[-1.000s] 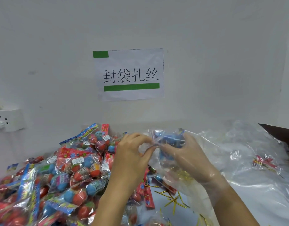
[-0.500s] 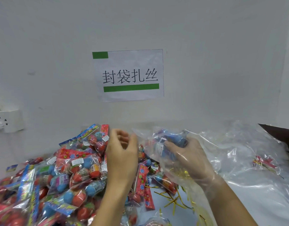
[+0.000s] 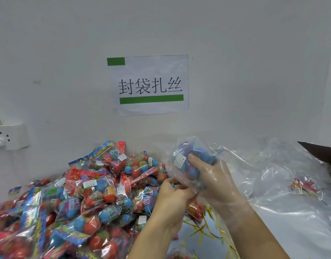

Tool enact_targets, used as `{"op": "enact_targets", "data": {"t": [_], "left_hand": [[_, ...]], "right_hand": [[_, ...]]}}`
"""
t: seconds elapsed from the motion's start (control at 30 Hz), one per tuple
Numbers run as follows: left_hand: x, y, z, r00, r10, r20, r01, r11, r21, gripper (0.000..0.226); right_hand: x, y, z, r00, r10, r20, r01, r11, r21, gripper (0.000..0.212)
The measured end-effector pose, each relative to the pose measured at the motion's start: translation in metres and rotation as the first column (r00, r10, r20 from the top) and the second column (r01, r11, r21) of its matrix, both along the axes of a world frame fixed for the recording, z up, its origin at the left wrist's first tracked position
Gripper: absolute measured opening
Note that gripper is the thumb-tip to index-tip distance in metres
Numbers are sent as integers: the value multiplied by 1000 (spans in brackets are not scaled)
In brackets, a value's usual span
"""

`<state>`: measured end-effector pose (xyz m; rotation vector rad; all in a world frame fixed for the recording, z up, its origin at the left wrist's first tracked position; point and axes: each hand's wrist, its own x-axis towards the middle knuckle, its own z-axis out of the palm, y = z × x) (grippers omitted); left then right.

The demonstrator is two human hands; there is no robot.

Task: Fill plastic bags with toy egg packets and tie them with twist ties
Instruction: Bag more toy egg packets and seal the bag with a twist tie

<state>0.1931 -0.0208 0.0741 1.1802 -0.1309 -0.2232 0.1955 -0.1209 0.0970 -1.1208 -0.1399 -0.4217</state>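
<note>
At frame centre the right hand [image 3: 215, 176], inside a clear plastic bag [image 3: 181, 176], curls around an egg packet [image 3: 194, 156]; the left hand [image 3: 172, 200] pinches the bag's edge. Packet heap [image 3: 77, 202] crowds lower left, gold twist ties [image 3: 200, 230] below, wall sign [image 3: 148, 84] above.

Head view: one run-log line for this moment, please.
stage: filling | right hand: inside plastic bag, gripping blue egg packet | left hand: pinching bag's lower edge | twist ties: loose on table

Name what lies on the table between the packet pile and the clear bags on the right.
Head view: gold twist ties, scattered below both hands, with a red packet among them.
</note>
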Motion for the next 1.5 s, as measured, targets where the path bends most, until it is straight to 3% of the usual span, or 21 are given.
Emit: {"op": "enact_targets", "data": {"t": [0.17,0.23,0.3,0.37,0.43,0.47,0.53,0.6,0.67,0.77,0.87,1.03,1.13,1.23,1.43,1.5], "left_hand": [[-1,9,3,994,-100,45,90,979,184,75],[2,17,5,991,-32,128,-10,949,314,93],[2,24,10,941,136,310,-250,897,365,103],[1,30,16,762,243,600,-509,797,325,102],[3,34,18,534,149,832,-664,683,304,99],[4,36,19,459,60,887,-707,628,324,96],[7,37,19,402,-103,910,-760,516,395,91],[9,36,18,406,-218,887,-793,399,461,95],[9,35,15,429,-269,862,-794,343,502,92],[9,37,11,439,-184,880,-795,377,475,52],[7,36,10,487,-89,869,-756,455,471,9],[4,32,16,496,-92,864,-737,481,474,13],[5,35,22,481,-135,866,-717,508,478,14],[4,40,28,460,-175,870,-686,552,474,13],[5,47,28,536,-159,829,-651,547,526,8],[4,49,27,568,-183,803,-644,509,571,35]], "right_hand": [[1,-3,2,999,-21,-31,24,994,104,12],[0,-10,1,999,-28,-17,29,999,23,14],[1,-18,-1,998,-62,-9,61,995,-81,14],[3,-23,-2,994,-109,-18,104,977,-187,10],[2,-24,-3,988,-154,-10,144,945,-295,10],[2,-25,-3,990,-141,2,134,938,-320,9],[-2,-26,-2,998,-61,28,67,926,-372,24],[-4,-27,-1,1000,-1,-17,-6,893,-451,37],[-4,-27,1,999,16,-52,-39,884,-466,31],[-4,-26,3,995,12,-102,-56,898,-436,20],[2,-26,-1,972,-135,-190,36,892,-450,15],[6,-21,-4,942,-100,-321,-16,940,-341,27],[10,-24,-13,943,-134,-305,37,952,-303,25],[10,-29,-19,901,-350,-255,220,877,-426,31],[12,-36,-23,899,-333,-285,143,837,-528,38],[15,-40,-23,888,-352,-296,126,805,-580,39]]}}
